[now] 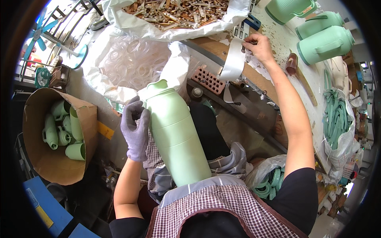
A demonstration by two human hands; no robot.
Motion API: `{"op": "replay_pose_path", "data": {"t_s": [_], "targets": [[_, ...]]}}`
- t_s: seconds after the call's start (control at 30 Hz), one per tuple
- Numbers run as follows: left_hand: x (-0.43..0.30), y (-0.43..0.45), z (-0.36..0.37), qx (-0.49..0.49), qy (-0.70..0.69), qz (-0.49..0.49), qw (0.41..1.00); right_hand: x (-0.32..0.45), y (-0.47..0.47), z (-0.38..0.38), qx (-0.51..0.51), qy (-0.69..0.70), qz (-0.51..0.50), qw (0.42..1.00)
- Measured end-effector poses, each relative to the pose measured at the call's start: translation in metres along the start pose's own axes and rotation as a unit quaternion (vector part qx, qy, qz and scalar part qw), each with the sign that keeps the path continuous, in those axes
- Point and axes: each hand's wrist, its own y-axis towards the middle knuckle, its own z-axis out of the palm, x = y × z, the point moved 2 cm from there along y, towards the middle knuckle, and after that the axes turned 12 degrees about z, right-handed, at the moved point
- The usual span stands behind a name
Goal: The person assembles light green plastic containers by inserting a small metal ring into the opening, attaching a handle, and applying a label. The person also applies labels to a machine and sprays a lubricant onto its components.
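A light green plastic vacuum flask body (175,134) lies tilted across my lap, its spout end pointing away from me. My left hand (135,128), in a grey-purple knitted glove, is at the flask's upper left side, fingers curled by its neck; the far fingertips are partly hidden. My bare right hand (259,47) pinches the edge of a strip of white labels or backing paper (233,61) at the workbench, and the strip hangs in a curve over the bench edge. Beneath it is a red perforated brick (208,80).
Ahead stand a sack of clear plastic rings (137,62) and a sack of small brownish pieces (175,13). A cardboard box (89,131) holds green flask parts at left. On the bench at right are a mallet (306,86) and finished-looking green flasks (324,46); green straps (336,116) fill a bag.
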Motion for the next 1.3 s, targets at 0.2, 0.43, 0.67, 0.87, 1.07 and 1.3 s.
{"op": "replay_pose_path", "data": {"t_s": [0.2,0.43,0.67,0.87,1.07,1.3], "targets": [[-0.001,-0.007,0.002,0.009,-0.013,-0.005,1.0,0.006,-0.012,-0.002,-0.039,0.016,0.03,0.999],[-0.004,-0.025,0.005,0.043,0.048,0.046,0.997,0.067,-0.111,0.005,-0.187,-0.148,-0.107,0.965],[-0.008,-0.035,0.014,0.073,0.016,-0.023,0.997,0.147,-0.252,0.089,0.25,0.487,0.139,0.825],[-0.011,-0.035,0.011,0.097,0.059,0.0,0.994,0.162,-0.25,0.098,0.233,0.389,0.103,0.885],[-0.009,-0.037,0.01,0.101,0.034,-0.01,0.994,0.159,-0.247,0.1,0.232,0.386,0.105,0.887],[-0.01,-0.035,0.008,0.117,-0.017,-0.008,0.993,0.159,-0.247,0.098,0.22,0.372,0.091,0.897]]}}
